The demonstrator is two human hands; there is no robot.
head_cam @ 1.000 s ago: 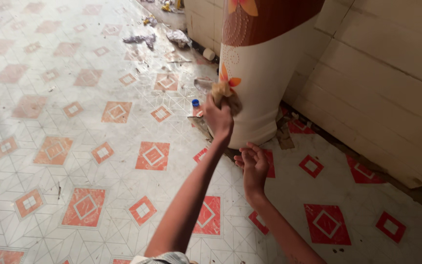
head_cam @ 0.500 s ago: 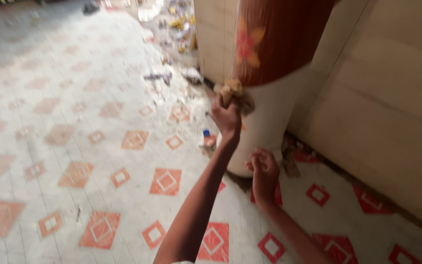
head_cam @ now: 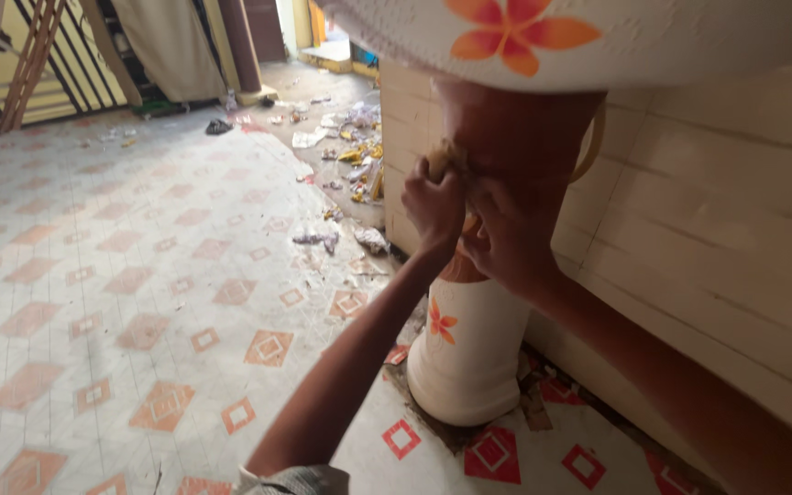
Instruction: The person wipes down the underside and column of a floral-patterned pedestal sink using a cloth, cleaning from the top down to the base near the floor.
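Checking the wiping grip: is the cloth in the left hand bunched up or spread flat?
Bunched: the cloth shows only as a small wad above the closed left hand against the pedestal.

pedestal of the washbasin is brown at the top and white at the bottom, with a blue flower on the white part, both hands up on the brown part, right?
Not quite: the head view shows an orange flower, not blue, on the pedestal's white part. The rest holds: left hand and right hand are on the brown part.

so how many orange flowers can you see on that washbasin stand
2. One orange flower is on the basin bowl at the top of the view; a smaller one is low on the pedestal's white part. The hands cover part of the pedestal's brown part, so more may be hidden.
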